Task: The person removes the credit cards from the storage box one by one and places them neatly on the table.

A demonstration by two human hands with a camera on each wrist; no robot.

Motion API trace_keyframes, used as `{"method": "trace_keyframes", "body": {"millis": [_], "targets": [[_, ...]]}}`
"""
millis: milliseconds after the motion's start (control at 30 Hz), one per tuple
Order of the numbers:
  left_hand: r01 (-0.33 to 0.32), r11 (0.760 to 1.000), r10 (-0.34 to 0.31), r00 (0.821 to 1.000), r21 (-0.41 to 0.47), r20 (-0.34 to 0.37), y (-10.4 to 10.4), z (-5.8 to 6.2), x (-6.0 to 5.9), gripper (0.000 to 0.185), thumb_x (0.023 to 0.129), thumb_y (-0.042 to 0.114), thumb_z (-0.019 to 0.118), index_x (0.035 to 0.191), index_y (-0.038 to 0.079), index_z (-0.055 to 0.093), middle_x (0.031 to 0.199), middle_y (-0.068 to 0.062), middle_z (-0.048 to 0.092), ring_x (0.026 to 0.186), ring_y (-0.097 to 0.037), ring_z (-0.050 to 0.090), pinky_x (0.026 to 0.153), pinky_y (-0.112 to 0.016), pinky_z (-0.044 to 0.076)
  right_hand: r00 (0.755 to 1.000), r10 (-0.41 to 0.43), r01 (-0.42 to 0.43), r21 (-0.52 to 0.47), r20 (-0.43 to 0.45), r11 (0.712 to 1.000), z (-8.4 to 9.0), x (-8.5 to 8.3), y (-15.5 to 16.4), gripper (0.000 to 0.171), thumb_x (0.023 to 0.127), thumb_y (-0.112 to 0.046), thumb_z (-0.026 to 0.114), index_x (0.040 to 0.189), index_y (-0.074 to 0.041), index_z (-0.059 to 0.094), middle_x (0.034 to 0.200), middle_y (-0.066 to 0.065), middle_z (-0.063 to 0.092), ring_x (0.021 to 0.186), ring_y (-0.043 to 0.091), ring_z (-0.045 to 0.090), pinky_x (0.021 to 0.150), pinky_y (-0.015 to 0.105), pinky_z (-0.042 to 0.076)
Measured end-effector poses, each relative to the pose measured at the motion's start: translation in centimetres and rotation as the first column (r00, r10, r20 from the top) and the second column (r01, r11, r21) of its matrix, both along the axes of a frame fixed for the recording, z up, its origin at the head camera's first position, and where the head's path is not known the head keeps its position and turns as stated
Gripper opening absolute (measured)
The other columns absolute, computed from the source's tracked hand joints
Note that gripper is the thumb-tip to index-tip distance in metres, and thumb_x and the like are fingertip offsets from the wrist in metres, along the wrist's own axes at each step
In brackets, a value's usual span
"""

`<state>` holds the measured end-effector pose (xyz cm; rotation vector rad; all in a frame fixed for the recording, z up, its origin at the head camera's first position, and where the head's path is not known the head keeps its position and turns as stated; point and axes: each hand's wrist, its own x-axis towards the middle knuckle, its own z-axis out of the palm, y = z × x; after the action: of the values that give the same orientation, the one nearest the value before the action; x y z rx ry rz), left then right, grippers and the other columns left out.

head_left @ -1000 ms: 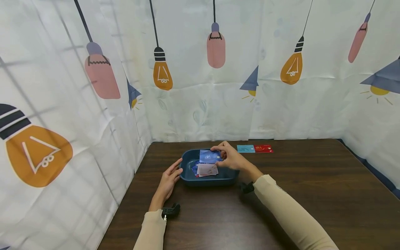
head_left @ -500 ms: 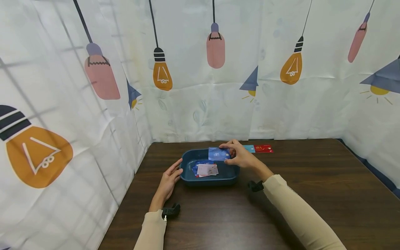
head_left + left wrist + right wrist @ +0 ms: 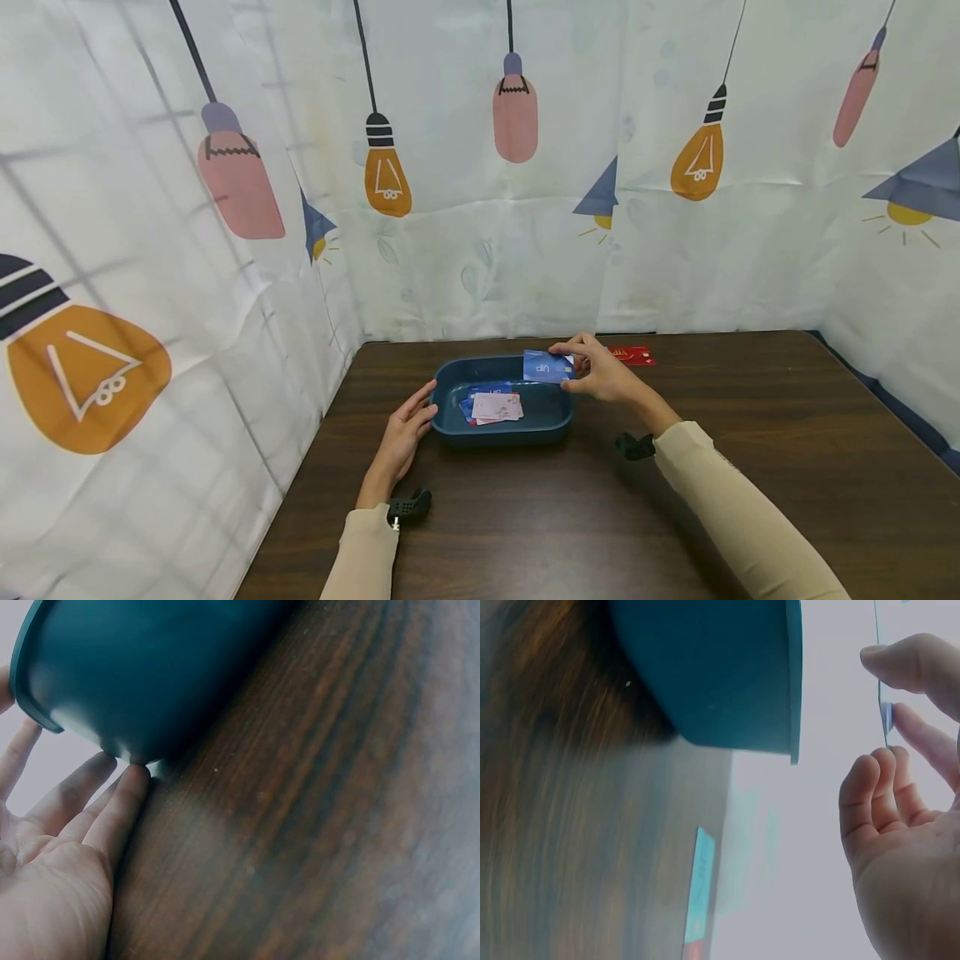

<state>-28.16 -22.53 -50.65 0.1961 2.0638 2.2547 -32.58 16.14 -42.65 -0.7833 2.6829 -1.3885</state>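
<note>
A dark blue tray [image 3: 452, 427] sits on the brown table [image 3: 750, 467] and holds several cards [image 3: 495, 405]. My right hand [image 3: 600, 375] pinches a blue card [image 3: 547, 367] marked VIP above the tray's far right corner; in the right wrist view the blue card [image 3: 883, 712] shows edge-on between thumb and fingers, beside the tray [image 3: 720, 675]. My left hand [image 3: 405, 429] lies open with straight fingers against the tray's left side; its fingertips [image 3: 127, 787] touch the tray [image 3: 150, 667].
A red card [image 3: 633, 356] lies flat on the table behind my right hand, and a light blue card [image 3: 697, 892] lies flat in the right wrist view. A curtain printed with light bulbs closes in the back and left.
My right hand has lifted the blue card out of the tray and carried it right, toward the cards on the table. The left hand has stayed put.
</note>
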Motion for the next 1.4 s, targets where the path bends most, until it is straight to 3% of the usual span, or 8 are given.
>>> {"method": "trace_keyframes", "body": {"millis": [500, 1100, 1400], "targets": [[0.004, 1.000, -0.004, 1.000, -0.001, -0.004, 0.0, -0.1, -0.1, 0.053, 0.105, 0.019, 0.058, 0.156, 0.018, 0.045, 0.163, -0.012, 0.038, 0.148, -0.030, 0.040, 0.097, -0.016, 0.050, 0.999, -0.047, 0.047, 0.038, 0.003, 0.998, -0.7, -0.2, 3.0, 0.060, 0.087, -0.014, 0.082, 0.143, -0.013, 0.061, 0.130, 0.019, 0.046, 0.105, 0.033, 0.048, 0.085, 0.037, 0.045], [0.002, 1.000, -0.002, 1.000, 0.013, -0.007, 0.0, -0.1, 0.0, 0.053, 0.105, 0.020, 0.059, 0.156, 0.018, 0.046, 0.163, -0.011, 0.039, 0.147, -0.029, 0.040, 0.097, -0.018, 0.050, 0.996, -0.071, 0.069, 0.028, 0.047, 0.997, -1.5, 0.2, 5.9, 0.059, 0.089, -0.010, 0.079, 0.144, -0.011, 0.059, 0.128, 0.019, 0.040, 0.099, 0.030, 0.044, 0.078, 0.030, 0.040], [0.005, 1.000, -0.005, 1.000, 0.019, -0.004, 0.0, -0.1, -0.1, 0.052, 0.105, 0.020, 0.059, 0.155, 0.018, 0.046, 0.162, -0.011, 0.040, 0.146, -0.029, 0.041, 0.097, -0.017, 0.051, 0.996, -0.085, 0.083, 0.072, 0.022, 0.994, -2.1, 0.0, 7.5, 0.058, 0.089, -0.007, 0.078, 0.144, -0.007, 0.058, 0.125, 0.019, 0.040, 0.093, 0.027, 0.043, 0.074, 0.027, 0.037]]}}
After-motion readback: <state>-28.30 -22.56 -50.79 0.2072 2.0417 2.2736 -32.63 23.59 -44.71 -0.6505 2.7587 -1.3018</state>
